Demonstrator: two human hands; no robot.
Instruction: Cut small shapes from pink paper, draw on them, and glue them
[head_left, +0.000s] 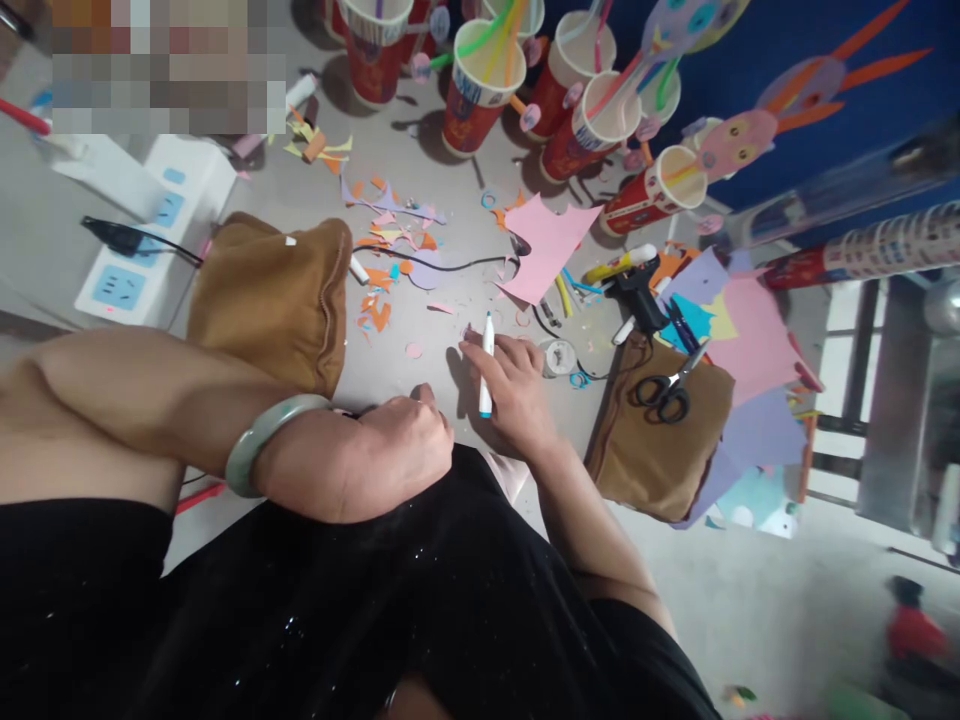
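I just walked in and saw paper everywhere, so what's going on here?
The right hand holds a white marker over the table. The left hand is curled near the table's edge; whether it holds anything is hidden. Paper scraps lie scattered ahead, and red paper cups stand farther back. On the right, scissors rest on a brown pouch.

A slim marker [487, 375] with a white barrel shows teal at both ends: a narrow pointed tip at the far end, a blunt plug at the near one. Held almost in line with the view, its tip points away from the wearer. It sits on the near side of the jagged pink sheet [551, 240], slightly left, well apart.
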